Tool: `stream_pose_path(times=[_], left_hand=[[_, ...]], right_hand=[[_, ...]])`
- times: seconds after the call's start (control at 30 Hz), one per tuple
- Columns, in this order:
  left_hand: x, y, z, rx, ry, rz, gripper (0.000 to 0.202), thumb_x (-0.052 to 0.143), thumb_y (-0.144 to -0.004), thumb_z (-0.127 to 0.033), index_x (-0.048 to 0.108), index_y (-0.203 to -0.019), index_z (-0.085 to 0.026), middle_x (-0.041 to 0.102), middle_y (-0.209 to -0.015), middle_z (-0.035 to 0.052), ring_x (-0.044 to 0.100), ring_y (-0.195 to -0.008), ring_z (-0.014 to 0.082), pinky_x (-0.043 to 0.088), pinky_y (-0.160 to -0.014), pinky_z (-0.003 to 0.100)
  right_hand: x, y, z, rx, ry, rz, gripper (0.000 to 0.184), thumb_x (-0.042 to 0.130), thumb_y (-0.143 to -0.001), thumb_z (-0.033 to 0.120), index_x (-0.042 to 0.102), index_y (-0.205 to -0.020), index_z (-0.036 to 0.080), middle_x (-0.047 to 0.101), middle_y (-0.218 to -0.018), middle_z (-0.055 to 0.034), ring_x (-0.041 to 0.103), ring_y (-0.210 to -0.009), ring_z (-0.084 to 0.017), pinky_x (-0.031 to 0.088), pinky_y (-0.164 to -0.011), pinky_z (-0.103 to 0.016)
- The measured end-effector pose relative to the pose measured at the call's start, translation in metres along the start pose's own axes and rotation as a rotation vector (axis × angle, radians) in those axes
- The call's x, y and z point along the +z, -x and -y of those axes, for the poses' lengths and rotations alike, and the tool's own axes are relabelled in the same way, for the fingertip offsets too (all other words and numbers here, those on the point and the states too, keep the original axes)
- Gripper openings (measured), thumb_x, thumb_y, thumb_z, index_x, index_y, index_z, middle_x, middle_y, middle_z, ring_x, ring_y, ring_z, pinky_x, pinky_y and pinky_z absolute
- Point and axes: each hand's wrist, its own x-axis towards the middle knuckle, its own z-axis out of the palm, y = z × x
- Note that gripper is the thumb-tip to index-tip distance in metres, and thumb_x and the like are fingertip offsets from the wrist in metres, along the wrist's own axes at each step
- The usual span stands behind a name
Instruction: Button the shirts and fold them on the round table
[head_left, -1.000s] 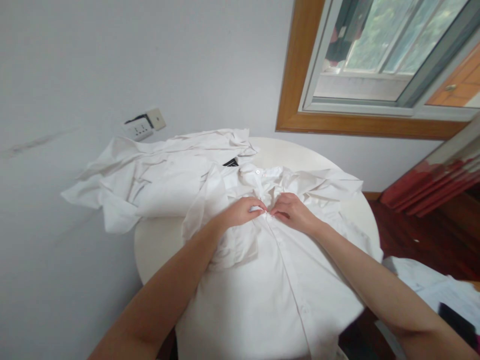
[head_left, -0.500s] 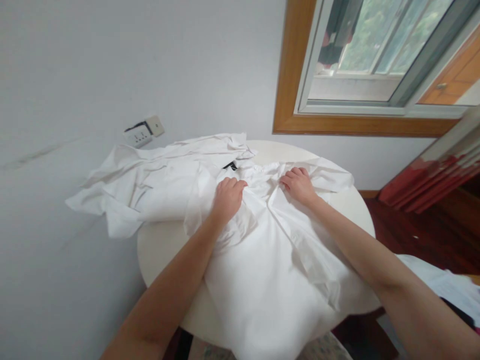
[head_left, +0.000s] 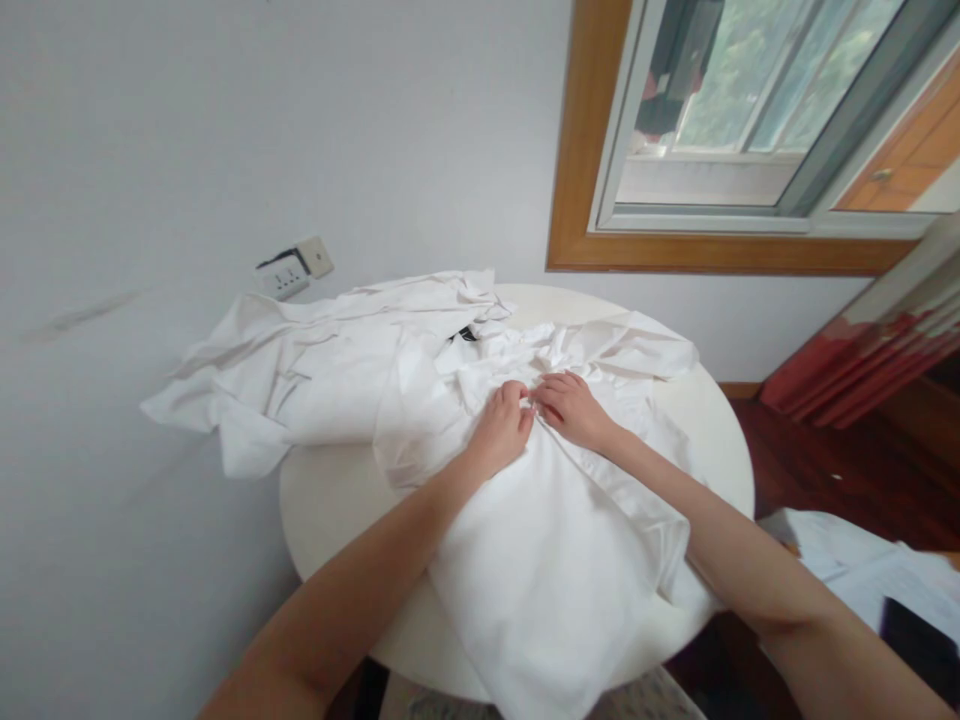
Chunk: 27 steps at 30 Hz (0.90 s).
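Observation:
A white button-up shirt lies spread on a round white table, its lower part hanging over the near edge. My left hand and my right hand meet side by side on the shirt's upper front, just below the crumpled collar. Both hands have curled fingers pinching the shirt fabric along the front placket. A second white garment lies crumpled to the left, draping off the table's far left edge.
A grey wall stands right behind the table with a wall socket. A wood-framed window is at the upper right. Red curtain fabric and dark wooden floor lie to the right; white papers at the lower right.
Half a second ago my hands were apart near the collar; now they have come back together lower on the shirt's front. The shirt has shifted and rumpled a little on the table.

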Motion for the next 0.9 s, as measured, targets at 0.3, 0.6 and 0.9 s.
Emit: stream_pose_path(times=[0.3,0.6,0.9], left_hand=[[0.012,-0.002,0.019,-0.073,0.244,0.161,0.034,0.069,-0.075,-0.033,0.050,-0.100,-0.019,0.061,-0.100,0.0066,0.059,-0.096,0.0214,0.047,-0.088,0.039],[0.001,-0.009,0.024,0.012,0.379,0.275,0.023,0.044,-0.091,-0.028,0.061,-0.105,-0.018,0.067,-0.106,0.0062,0.061,-0.101,0.0178,0.046,-0.094,0.031],[0.002,-0.005,0.018,0.086,0.207,0.213,0.022,0.048,-0.092,-0.029,0.062,-0.105,-0.019,0.068,-0.109,0.0057,0.061,-0.104,0.0183,0.045,-0.097,0.033]], right_hand=[[-0.005,0.001,-0.015,-0.023,-0.228,-0.079,0.027,0.040,-0.096,0.031,0.063,-0.087,0.019,0.066,-0.091,-0.0081,0.056,-0.097,-0.021,0.039,-0.089,-0.036],[0.008,0.002,-0.010,0.080,-0.195,-0.126,0.036,0.030,-0.097,0.033,0.055,-0.076,0.020,0.055,-0.071,-0.0049,0.050,-0.073,-0.019,0.038,-0.073,-0.032],[0.012,0.002,-0.011,0.094,-0.277,-0.117,0.036,0.029,-0.098,0.032,0.046,-0.069,0.021,0.051,-0.067,-0.0028,0.048,-0.071,-0.018,0.037,-0.072,-0.031]])
